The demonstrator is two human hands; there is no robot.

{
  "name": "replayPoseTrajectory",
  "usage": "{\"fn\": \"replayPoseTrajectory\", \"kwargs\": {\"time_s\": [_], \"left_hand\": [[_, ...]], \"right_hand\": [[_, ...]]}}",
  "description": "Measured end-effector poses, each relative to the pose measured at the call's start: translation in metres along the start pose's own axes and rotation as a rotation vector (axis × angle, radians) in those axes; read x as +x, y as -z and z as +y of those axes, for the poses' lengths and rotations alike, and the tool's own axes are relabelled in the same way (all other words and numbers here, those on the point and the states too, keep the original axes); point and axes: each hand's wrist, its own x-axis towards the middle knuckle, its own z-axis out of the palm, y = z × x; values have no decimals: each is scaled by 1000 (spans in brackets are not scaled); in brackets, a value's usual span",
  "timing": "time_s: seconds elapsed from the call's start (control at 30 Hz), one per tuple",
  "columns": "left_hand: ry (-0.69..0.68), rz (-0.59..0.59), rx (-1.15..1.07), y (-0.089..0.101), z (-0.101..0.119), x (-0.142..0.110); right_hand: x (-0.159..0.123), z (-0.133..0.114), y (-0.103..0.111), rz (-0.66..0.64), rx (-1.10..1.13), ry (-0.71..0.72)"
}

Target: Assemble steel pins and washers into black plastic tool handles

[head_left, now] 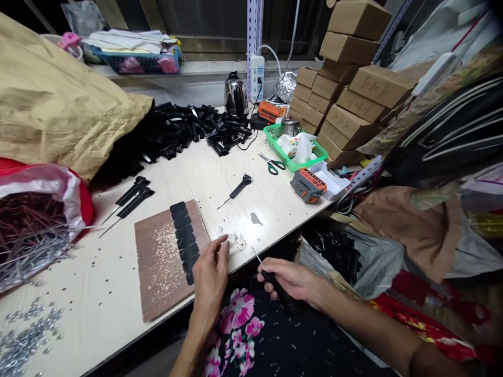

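My right hand (pixel 288 280) is closed around the black handle of a tool (pixel 269 276) with a thin metal shaft, held at the front edge of the table. Its tip points up and left, toward a small pile of clear bits (pixel 237 242). My left hand (pixel 212 269) is beside this pile, fingers bent and apart, with nothing visible in them. Left of it lies a brown board (pixel 153 283) bearing a row of black flat pieces (pixel 184 238) and pale crumbs. A similar black piece with a metal rod (pixel 240 187) lies farther back.
Two more rodded black pieces (pixel 131 201) lie left, near a red bag of metal rods (pixel 35 225) and loose metal bits (pixel 29 332). Behind are a heap of black parts (pixel 188 125), scissors (pixel 274 164), a green basket (pixel 320 155), a battery pack (pixel 308 186) and stacked cartons (pixel 353 104).
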Motion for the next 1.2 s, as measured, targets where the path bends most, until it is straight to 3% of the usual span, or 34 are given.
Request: {"fn": "replayPoseTrajectory", "kwargs": {"time_s": [0.07,0.23,0.33,0.43,0.7,0.97,1.2], "left_hand": [[-24,60,12,0,-7,-2],[-28,172,-28,-8,-17,-10],[-23,208,-52,-10,-19,-13],[-35,208,-51,-10,-22,-12],[-46,192,-20,-11,-23,-10],[-22,204,-21,-11,-23,-7],[-1,207,-29,-11,-25,-7]], "right_hand": [[6,3,-1,61,63,-4],[9,5,0,-4,90,-16],[2,12,4,37,47,22],[0,17,6,52,19,69],[23,12,-10,-75,43,140],[3,24,-7,-1,-15,168],[2,19,-9,-16,-29,150]]}}
